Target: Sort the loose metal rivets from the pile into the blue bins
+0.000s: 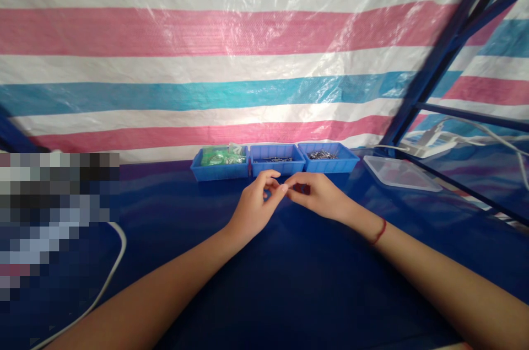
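Note:
My left hand (258, 198) and my right hand (317, 193) meet fingertip to fingertip over the dark blue table, just in front of the middle bin. Both are pinched closed. Whatever lies between the fingertips is too small or too hidden to make out. Behind them stand three blue plastic bins in a row. The left bin (221, 174) holds green and clear plastic bags. Dark, thin metal pieces lie in the middle bin (276, 167). A heap of small silvery metal parts fills part of the right bin (334, 165).
A translucent plastic lid (400, 172) lies right of the bins. Beyond it are a white power strip (433, 143) and cables by a blue metal frame (440, 55). A white cable (118, 262) curves along the left. A striped tarp (206, 33) hangs behind; the far left is pixelated.

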### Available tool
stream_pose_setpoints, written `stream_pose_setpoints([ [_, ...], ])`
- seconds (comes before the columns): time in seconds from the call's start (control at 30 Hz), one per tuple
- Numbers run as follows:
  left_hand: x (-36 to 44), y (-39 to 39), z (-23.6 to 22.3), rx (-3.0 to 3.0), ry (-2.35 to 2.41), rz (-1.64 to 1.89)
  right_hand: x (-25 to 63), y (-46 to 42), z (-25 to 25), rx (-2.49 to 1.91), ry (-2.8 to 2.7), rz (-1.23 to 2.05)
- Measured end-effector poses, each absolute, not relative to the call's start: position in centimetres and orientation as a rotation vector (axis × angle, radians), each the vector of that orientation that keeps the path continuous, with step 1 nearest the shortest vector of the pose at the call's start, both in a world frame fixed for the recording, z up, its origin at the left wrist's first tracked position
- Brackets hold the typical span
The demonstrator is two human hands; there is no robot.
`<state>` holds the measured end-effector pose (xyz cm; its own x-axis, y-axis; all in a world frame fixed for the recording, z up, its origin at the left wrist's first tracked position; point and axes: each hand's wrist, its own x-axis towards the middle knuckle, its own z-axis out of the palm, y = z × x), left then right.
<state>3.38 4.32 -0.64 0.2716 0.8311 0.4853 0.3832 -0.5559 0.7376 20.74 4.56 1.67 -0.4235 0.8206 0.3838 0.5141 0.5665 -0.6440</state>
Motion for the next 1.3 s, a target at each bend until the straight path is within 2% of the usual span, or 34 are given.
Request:
stream_pose_setpoints([
  [0.2, 3.5, 4.3, -0.6, 1.997, 1.017, 1.079, 20.4, 4.6, 2.2, -1.022, -1.805, 0.891],
  [0.37, 3.3, 4.7, -0.7, 1.930, 0.963, 1.035, 20.1, 4.2, 2.5, -1.033, -1.775, 0.982],
  [0.87, 3.2, 4.8, -1.0, 1.892, 0.944, 1.113, 20.1, 4.2, 2.3, -0.974, -1.765, 0.836],
  [1.2, 3.2, 4.8, -0.9, 1.880, 1.076, 1.362, 20.3, 4.8, 1.3, -1.055, -1.942, 0.580],
  [1.3, 3.2, 4.7, -0.9, 1.876, 1.066, 1.340, 20.1, 4.8, 1.1, -1.040, -1.961, 0.645],
])
